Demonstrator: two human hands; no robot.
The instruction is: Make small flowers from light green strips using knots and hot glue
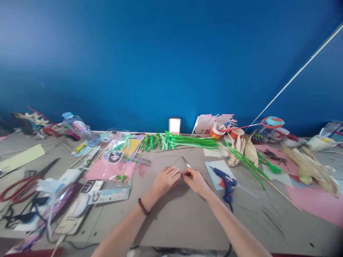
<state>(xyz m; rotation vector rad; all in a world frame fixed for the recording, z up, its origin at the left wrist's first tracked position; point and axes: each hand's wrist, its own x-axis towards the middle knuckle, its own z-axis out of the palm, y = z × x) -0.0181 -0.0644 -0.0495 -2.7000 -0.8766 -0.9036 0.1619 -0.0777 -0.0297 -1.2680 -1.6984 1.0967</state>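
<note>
My left hand [166,180], with a dark beaded bracelet on its wrist, is over the middle of the grey table. Its fingers are bent together around something too small to name. My right hand [195,179] meets it at the fingertips, its thumb and forefinger pinched; what lies between them cannot be made out. Just beyond the right fingertips is a thin pointed metal tool [185,161]. Behind both hands lie a bundle of green fuzzy stems [197,141] and several small twisted green pieces [158,141].
To the right are a blue glue gun [227,185] on pale paper, dried husks [250,151] and red cups [216,133]. At left lie a clear bag [115,153] on pink paper, large red-handled scissors [24,185], a phone [77,210] and a bottle [77,125].
</note>
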